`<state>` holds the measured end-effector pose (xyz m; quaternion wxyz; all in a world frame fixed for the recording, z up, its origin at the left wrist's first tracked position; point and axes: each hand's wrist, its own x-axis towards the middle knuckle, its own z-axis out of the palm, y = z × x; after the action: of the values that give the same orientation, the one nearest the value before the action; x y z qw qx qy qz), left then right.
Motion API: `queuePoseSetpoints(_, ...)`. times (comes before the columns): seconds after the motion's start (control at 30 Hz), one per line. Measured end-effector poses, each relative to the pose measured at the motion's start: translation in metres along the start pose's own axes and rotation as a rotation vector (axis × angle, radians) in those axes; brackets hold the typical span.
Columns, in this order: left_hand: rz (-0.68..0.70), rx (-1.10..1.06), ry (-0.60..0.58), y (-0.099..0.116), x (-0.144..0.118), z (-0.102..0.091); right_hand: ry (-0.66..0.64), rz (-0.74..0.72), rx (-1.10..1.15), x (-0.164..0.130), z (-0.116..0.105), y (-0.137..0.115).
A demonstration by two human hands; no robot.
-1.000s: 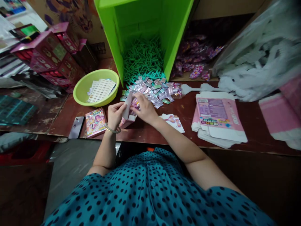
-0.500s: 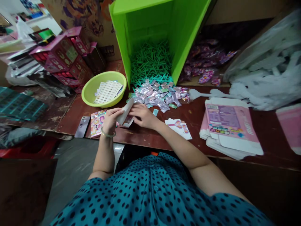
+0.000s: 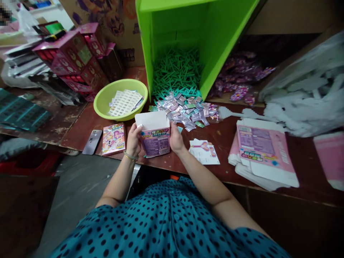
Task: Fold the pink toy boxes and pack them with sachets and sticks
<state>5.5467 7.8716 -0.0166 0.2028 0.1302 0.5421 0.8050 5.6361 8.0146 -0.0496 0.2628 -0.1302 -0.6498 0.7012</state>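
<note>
Small pink box (image 3: 155, 138) held upright over table edge (image 3: 188, 168), top flap open; left hand (image 3: 133, 139) and right hand (image 3: 176, 138) fingers clamped on its sides; risks crushing walls if squeezed, or tipping toward sachet pile (image 3: 185, 109) just behind box.

Dim, soft light — edges stretched, blurred

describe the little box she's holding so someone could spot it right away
Start at the big green bin tipped open on the table. In front of it, past the pile of shiny packets, the left hand and right hand hold a small pink box upright. Unlike the flat boxes stacked nearby, it is assembled, its white top flap open.
</note>
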Motion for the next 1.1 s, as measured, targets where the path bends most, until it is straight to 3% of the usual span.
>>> queuePoseSetpoints(0.07,-0.03,0.028,-0.012,0.007,0.004,-0.001,0.01,0.067,0.131,0.005,-0.011,-0.005)
queuePoseSetpoints(0.13,-0.047,0.067,-0.023,0.012,0.009,-0.002,-0.063,0.098,0.184,0.013,-0.026,-0.014)
queuePoseSetpoints(0.27,-0.032,0.066,-0.096,0.004,0.02,-0.005,-0.235,-0.002,-0.038,0.035,-0.047,-0.024)
queuePoseSetpoints(0.37,-0.001,0.02,-0.146,-0.016,0.024,-0.011,-0.213,-0.056,-0.085,0.047,-0.044,-0.005)
queuePoseSetpoints(0.5,0.003,0.061,-0.153,-0.05,0.026,-0.022,-0.024,-0.02,0.015,0.051,-0.038,0.04)
queuePoseSetpoints(0.57,-0.03,0.056,-0.053,-0.065,0.032,-0.031,0.104,-0.05,-0.048,0.045,-0.043,0.053)
queuePoseSetpoints(0.63,-0.053,-0.024,0.122,-0.074,0.043,-0.041,0.202,-0.104,-0.14,0.027,-0.048,0.055)
queuePoseSetpoints(0.73,-0.092,-0.186,0.266,-0.077,0.059,-0.051,0.194,-0.135,-0.185,-0.019,-0.044,0.043)
queuePoseSetpoints(0.87,-0.086,-0.253,0.35,-0.08,0.057,-0.036,-0.007,-0.032,-0.11,-0.071,-0.022,0.032)
queuePoseSetpoints(0.93,-0.078,-0.244,0.401,-0.085,0.044,-0.02,0.011,-0.003,-0.103,-0.073,-0.021,0.03)
queuePoseSetpoints(1.0,-0.136,-0.235,0.392,-0.088,0.028,-0.005,0.092,-0.022,-0.133,-0.063,-0.032,0.029)
queuePoseSetpoints(1.1,-0.248,-0.23,0.287,-0.087,0.01,0.006,0.147,-0.069,-0.197,-0.047,-0.06,0.026)
